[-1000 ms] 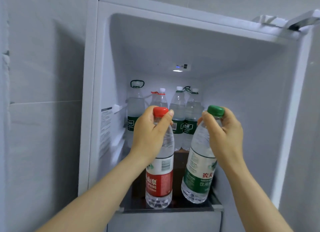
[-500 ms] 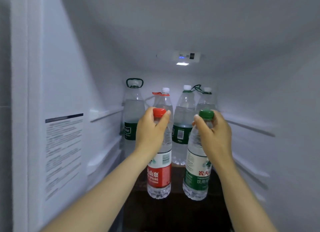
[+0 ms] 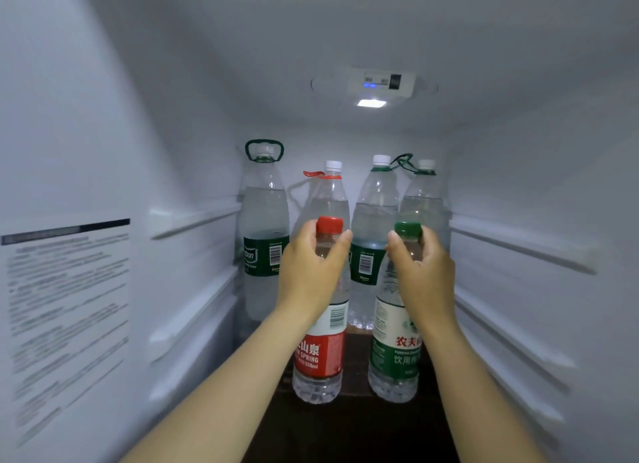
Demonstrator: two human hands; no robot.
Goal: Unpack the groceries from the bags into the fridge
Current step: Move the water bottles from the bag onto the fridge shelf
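Inside the white-walled fridge [image 3: 179, 134], on or just above its dark smooth shelf [image 3: 345, 428], one red-capped clear plastic bottle [image 3: 320, 359] is clamped at the neck in the grip of the left hand [image 3: 309, 272] and one green-capped clear plastic bottle [image 3: 394, 352] in that of the right hand [image 3: 423, 276], with four taller clear bottles [image 3: 264, 213] ranged behind, partly hidden.

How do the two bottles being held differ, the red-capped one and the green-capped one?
The red-capped bottle has a red and white label; the green-capped bottle has a green and white one. The left hand grips the red-capped bottle at the neck; the right hand grips the green-capped bottle. Both are clear, upright, capped and look alike in size.
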